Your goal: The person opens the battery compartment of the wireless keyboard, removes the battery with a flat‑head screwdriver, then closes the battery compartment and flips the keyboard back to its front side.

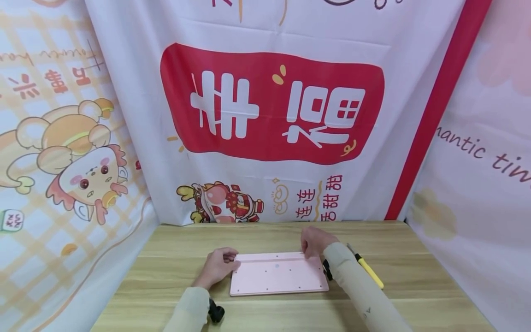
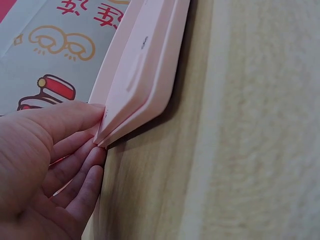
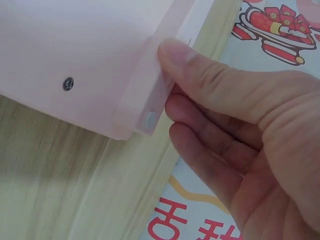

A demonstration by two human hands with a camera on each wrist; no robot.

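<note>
A flat pink keyboard (image 1: 278, 274) lies underside up on the table, its back dotted with several small screws and a raised ridge along the far edge. My left hand (image 1: 219, 266) pinches its far left corner, thumb on top and fingers against the edge. A seam between two pink layers shows along that side in the left wrist view. At the far right corner my right hand (image 1: 317, 240) grips the ridge (image 3: 142, 102), with the thumb (image 3: 177, 52) on the ridge and the curled fingers behind it. A round pale foot (image 3: 150, 119) sits at the ridge's end.
A yellow-handled screwdriver (image 1: 370, 273) lies on the wooden table (image 1: 423, 286) to the right, just past my right forearm. Printed cloth (image 1: 269, 193) hangs along the table's back edge, with more cloth at both sides. Each wrist wears a black strap device (image 1: 216, 311).
</note>
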